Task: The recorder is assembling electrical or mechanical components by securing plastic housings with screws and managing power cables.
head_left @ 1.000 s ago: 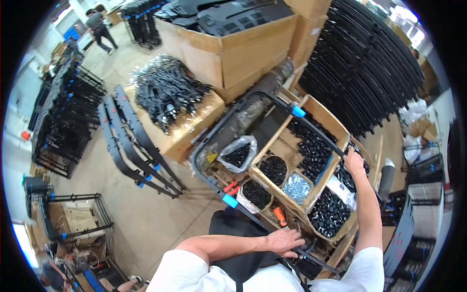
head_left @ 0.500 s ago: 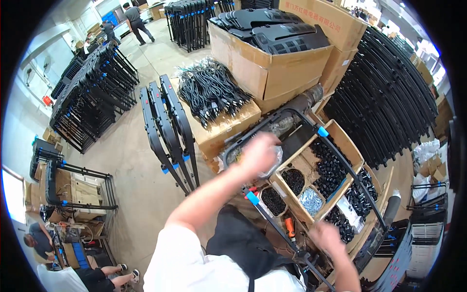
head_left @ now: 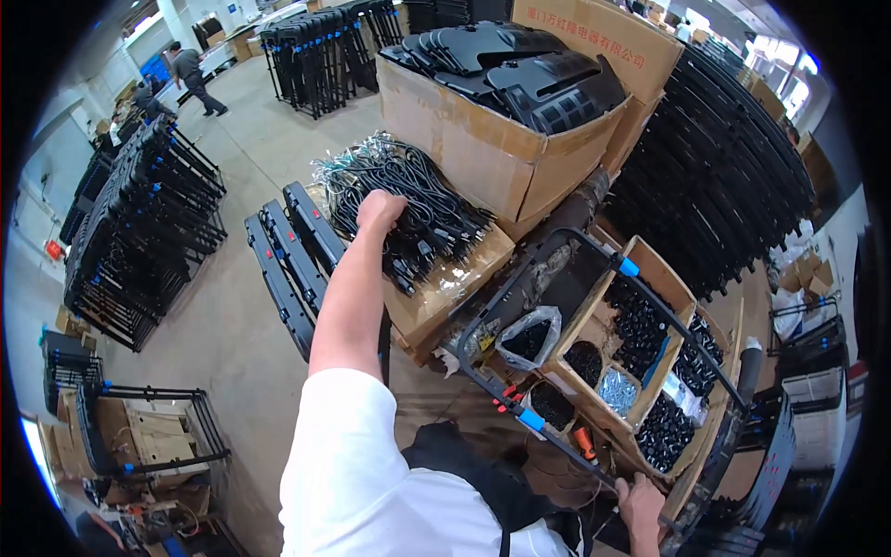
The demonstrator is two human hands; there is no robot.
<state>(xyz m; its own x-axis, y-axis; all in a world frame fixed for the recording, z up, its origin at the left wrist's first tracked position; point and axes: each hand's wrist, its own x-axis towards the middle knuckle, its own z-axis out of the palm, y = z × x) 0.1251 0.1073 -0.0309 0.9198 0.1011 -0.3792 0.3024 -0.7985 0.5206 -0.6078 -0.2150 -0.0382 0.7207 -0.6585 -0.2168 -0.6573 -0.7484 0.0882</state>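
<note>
My left hand (head_left: pixel 380 212) reaches out over a pile of black cables (head_left: pixel 422 200) with silvery ends, on a cardboard box. Its fingers are curled down onto the cables; which strand they hold is hidden. My right hand (head_left: pixel 640 506) is closed around the near end of a black tubular frame (head_left: pixel 483 376) with blue clips (head_left: pixel 531 419). This frame lies across a divided wooden parts tray (head_left: pixel 557 371). Inside the tray are black plastic caps (head_left: pixel 640 339), silver screws (head_left: pixel 617 392) and dark screws (head_left: pixel 585 362).
An orange-handled screwdriver (head_left: pixel 586 444) and red-handled pliers (head_left: pixel 507 399) lie beside the tray. A carton of black plastic panels (head_left: pixel 464 121) stands behind the cables. Three folded black frames (head_left: pixel 288 246) stand at the left. Curved black tubes (head_left: pixel 715 176) are stacked at the right.
My left hand has moved from above the frame, up and left, onto the cable pile. My right hand has lowered from over the tray's edge to the frame's near end.
</note>
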